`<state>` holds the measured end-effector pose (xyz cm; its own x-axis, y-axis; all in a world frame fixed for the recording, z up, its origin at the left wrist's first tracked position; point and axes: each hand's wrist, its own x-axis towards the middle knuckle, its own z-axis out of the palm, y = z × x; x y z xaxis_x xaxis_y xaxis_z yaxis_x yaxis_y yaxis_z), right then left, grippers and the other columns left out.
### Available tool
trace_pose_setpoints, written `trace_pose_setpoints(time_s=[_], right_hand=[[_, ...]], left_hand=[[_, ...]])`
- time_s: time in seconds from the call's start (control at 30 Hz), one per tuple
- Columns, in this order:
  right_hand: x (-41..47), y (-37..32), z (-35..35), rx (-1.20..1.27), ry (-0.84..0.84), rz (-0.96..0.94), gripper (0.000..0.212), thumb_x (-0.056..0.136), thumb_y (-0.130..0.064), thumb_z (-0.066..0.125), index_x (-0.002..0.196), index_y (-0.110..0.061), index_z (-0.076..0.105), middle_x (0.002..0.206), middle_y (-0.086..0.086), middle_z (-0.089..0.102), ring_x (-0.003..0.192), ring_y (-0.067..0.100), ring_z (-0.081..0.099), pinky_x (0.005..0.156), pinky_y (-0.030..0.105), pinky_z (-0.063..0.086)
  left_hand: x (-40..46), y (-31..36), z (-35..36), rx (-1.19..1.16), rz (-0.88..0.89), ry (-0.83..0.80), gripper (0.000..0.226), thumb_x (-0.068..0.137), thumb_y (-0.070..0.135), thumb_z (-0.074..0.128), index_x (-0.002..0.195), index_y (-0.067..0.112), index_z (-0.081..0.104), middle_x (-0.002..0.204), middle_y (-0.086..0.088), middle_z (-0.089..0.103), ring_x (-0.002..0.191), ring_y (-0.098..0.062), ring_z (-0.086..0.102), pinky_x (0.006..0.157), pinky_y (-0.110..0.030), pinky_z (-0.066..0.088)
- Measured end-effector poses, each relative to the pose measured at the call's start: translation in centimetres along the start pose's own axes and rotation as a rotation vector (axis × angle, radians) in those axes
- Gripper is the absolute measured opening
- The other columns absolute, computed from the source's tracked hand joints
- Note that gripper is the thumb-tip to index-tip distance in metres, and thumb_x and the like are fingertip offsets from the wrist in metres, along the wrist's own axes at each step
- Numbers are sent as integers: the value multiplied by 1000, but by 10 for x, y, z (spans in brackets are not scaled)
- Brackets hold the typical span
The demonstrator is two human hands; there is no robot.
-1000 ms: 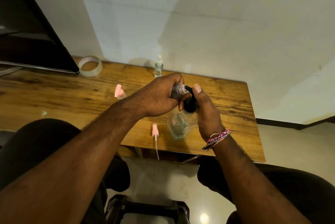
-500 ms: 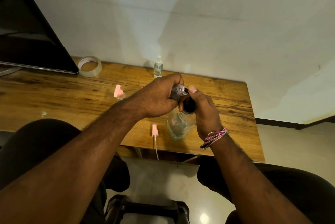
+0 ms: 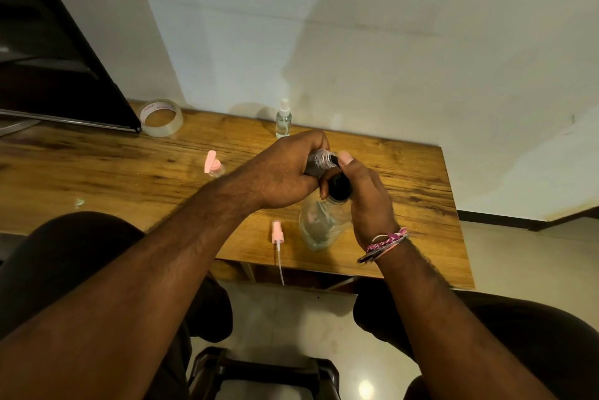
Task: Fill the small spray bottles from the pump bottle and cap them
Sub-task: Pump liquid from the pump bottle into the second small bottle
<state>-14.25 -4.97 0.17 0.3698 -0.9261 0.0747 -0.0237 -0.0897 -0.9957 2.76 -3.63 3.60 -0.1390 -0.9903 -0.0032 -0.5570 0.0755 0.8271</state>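
Left hand [image 3: 282, 173] grips the uncapped small spray bottle [image 3: 319, 161] tilted, neck at the black pump head [image 3: 338, 187], which right hand [image 3: 366, 202] grips, mid-frame.

Long tabletop [image 3: 129, 169] of brown wood, grain and dark knots plain, finish slightly glossy. Large pump bottle [image 3: 319, 224] of clear, smooth plastic with a glossy black plastic pump head [image 3: 338, 187]. Small uncapped spray bottle [image 3: 319, 161] of clear plastic, neck ridged with threads. Pink plastic sprayer cap [image 3: 277, 234] with a thin translucent dip tube. Ring of clear, shiny adhesive tape [image 3: 161, 117]. Braided pink and white thread bracelets [image 3: 384, 242], matt. Pale matt painted wall [image 3: 389, 43]. Glossy light floor tiles [image 3: 282, 318].
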Motion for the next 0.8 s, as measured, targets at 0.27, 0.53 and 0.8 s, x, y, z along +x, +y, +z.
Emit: trace_pose_setpoints(time_s=[0.27, 0.53, 0.8], right_hand=[[0, -1, -5, 60, -86, 20, 72, 90, -82, 47, 72, -16, 68, 76, 12, 66, 83, 29, 60, 92, 49, 45], [1, -2, -3, 35, -55, 62, 65, 95, -71, 44, 68, -18, 69, 73, 11, 67, 79, 27, 61, 93, 53, 45], [3, 0, -1, 16, 4, 32, 67, 93, -62, 42, 67, -5, 66, 67, 12, 66, 71, 22, 60, 77, 37, 44]], left_hand=[[-1, 2, -1, -8, 2, 4, 43, 85, -1, 73, 89, 36, 51, 91, 11, 66, 78, 6, 60, 59, -10, 44], [-2, 5, -2, -7, 4, 11, 40, 86, 0, 74, 89, 33, 52, 93, 9, 66, 79, 0, 61, 59, -10, 44], [-2, 6, -1, -24, 15, 18, 40, 86, -1, 73, 89, 33, 52, 92, 10, 66, 80, 4, 61, 59, -10, 45]])
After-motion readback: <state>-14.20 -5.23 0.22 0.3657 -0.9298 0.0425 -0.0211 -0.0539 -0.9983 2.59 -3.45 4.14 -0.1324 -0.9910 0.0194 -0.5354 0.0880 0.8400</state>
